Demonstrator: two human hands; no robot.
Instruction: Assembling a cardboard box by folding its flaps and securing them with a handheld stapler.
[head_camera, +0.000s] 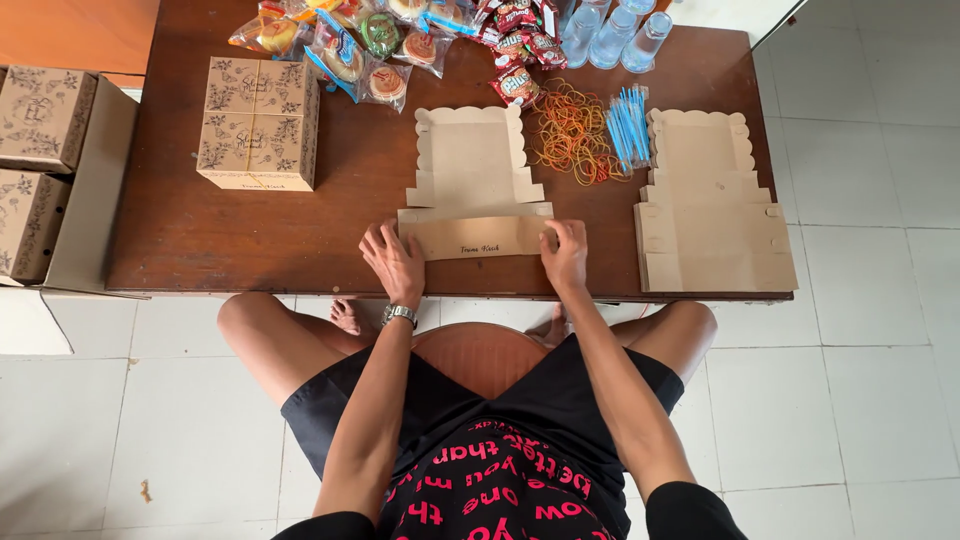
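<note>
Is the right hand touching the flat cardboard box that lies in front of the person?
Touching. In the head view, the right hand presses its fingers on the right end of the folded flat cardboard box; no gap shows.

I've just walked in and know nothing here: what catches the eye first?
Both hands, left hand and right hand, press a flat brown box blank at the table's near edge. Beyond it lie a tangle of rubber bands and bright snack packets; folded boxes stand to the left.
</note>
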